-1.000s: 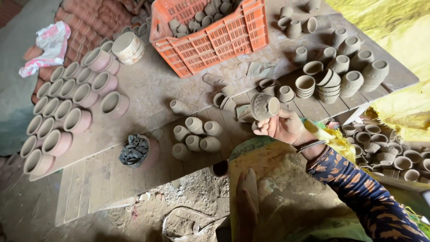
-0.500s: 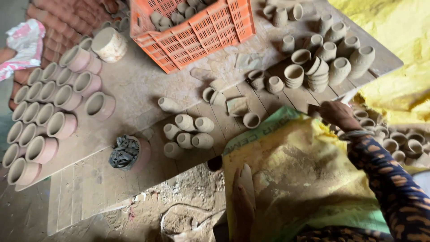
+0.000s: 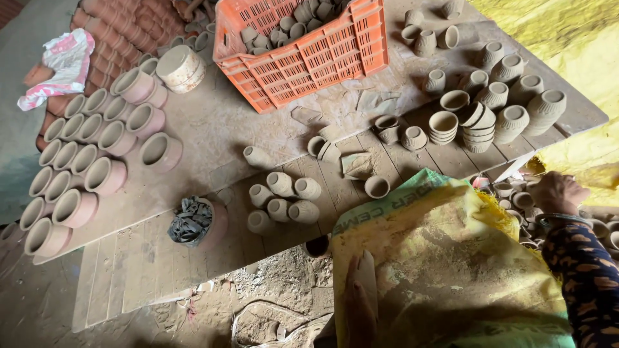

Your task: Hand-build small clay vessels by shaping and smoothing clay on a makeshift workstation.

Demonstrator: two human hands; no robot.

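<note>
an orange crate [image 3: 309, 58] sits at the far side of the bench [image 3: 213, 129], and it is full of little grey clay cups. a reddish pot [image 3: 209, 225] near the front edge has a crumpled dark cloth [image 3: 190, 221] stuffed in it. big clay pots [image 3: 97, 167] lie on their sides in rows at the left, mouths open. small bowls [image 3: 478, 122] are stacked inside each other at the right, next to ribbed cups [image 3: 509, 122].

the right hand [image 3: 558, 192] is down past the right edge of the bench, curled over a pile of small clay cups [image 3: 516, 200] on the floor, right beside them. i cannot tell if it holds one. the left hand [image 3: 358, 303] rests flat on a yellow-green sack [image 3: 445, 270] over the lap, fingers out straight, holding nothing. the two hands are well apart.
</note>
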